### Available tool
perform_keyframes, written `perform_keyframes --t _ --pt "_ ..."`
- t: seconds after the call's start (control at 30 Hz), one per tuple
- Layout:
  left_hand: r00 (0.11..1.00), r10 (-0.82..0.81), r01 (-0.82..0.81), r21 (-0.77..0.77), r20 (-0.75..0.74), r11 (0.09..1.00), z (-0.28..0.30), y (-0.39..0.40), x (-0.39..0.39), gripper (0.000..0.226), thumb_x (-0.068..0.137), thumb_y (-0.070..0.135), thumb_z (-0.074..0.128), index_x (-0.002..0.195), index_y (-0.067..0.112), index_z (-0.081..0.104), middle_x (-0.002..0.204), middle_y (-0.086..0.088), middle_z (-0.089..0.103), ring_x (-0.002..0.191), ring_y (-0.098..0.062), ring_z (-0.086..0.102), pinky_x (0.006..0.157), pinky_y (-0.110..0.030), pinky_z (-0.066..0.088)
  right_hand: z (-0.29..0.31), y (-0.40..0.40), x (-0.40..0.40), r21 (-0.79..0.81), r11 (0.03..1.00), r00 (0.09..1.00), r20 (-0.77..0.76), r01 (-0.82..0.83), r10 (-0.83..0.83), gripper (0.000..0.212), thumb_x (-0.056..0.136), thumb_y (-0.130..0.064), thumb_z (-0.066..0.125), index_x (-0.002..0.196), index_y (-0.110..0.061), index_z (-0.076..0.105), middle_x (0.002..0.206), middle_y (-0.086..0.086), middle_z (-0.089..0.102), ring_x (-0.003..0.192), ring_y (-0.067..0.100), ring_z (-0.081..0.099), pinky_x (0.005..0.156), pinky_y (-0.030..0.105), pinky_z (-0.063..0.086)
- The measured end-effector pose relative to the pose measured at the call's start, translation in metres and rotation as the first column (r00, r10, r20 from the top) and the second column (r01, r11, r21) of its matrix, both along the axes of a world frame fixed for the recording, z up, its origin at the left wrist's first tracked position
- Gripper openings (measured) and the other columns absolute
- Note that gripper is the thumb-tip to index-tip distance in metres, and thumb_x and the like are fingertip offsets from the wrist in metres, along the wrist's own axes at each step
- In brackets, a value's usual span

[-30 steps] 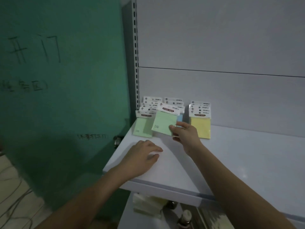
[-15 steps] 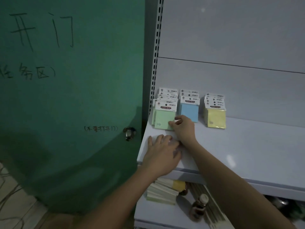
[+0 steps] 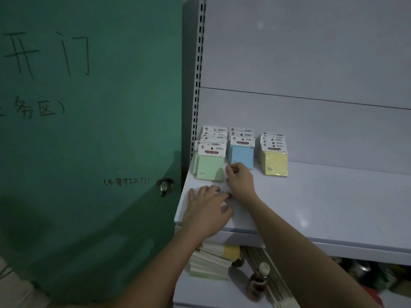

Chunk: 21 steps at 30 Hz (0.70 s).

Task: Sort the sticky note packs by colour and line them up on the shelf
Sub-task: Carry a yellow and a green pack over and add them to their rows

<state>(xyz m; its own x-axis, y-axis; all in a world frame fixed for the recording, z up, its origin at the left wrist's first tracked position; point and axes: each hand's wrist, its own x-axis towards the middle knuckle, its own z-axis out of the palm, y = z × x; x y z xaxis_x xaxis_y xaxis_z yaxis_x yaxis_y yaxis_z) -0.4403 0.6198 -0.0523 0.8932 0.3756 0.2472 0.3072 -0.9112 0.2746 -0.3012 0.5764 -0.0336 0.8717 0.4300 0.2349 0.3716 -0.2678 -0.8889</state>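
Three rows of sticky note packs stand against the back of the white shelf [image 3: 322,196]: green packs [image 3: 209,167] at the left, blue packs [image 3: 242,155] in the middle, yellow packs [image 3: 275,165] at the right. My right hand [image 3: 239,180] hovers just right of the front green pack with its fingers curled, and it holds nothing that I can see. Near the shelf's front left edge my left hand [image 3: 208,210] lies flat, fingers spread, empty.
A green door [image 3: 89,130] with black handwriting and a metal knob [image 3: 165,186] stands directly left of the shelf. A perforated upright [image 3: 198,85] runs up at the shelf's left. The lower shelf holds a stack of note pads [image 3: 211,261] and a small bottle [image 3: 258,283].
My right hand set the green pack it held down at the front of the green row and let go. The view shifted left and closer. My left hand stays flat on the shelf.
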Motion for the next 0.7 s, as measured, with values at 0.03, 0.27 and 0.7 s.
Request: perform_keyframes --t 0.03,0.27,0.7 --pt "1.000 0.005 -0.005 -0.001 -0.007 1.000 0.001 0.000 -0.001 0.046 0.087 0.049 0.031 0.130 0.042 0.047 0.138 0.008 0.043 0.129 -0.018 0.035 0.113 -0.054 0.017 0.002 -0.008 -0.001 0.006 0.999 0.999 -0.040 -0.034 0.034 0.018 0.095 -0.025 0.053 0.099 -0.009 0.060 0.094 0.009 0.067 0.087 0.027 0.064 0.080 0.039 0.053" --pt "0.965 0.133 -0.132 0.016 -0.226 0.991 0.030 -0.022 0.010 0.048 0.090 0.052 0.037 0.134 0.036 0.045 0.139 0.000 0.045 0.122 -0.025 0.046 0.098 -0.044 0.039 0.022 -0.119 0.009 -0.112 0.912 0.914 -0.149 -0.395 0.378 0.025 0.097 -0.028 0.050 0.112 -0.013 0.064 0.104 0.003 0.067 0.089 0.017 0.064 0.078 0.025 0.055" --pt "0.980 -0.029 0.006 -0.117 -0.195 0.993 0.060 -0.306 0.119 0.056 0.088 0.065 0.033 0.135 0.037 0.047 0.144 0.002 0.046 0.129 -0.025 0.043 0.101 -0.044 0.035 0.043 -0.446 0.092 -0.637 0.771 0.955 0.217 -0.018 0.202 0.052 0.095 -0.056 0.035 0.132 -0.026 0.054 0.137 -0.002 0.054 0.118 0.018 0.054 0.097 0.037 0.045"
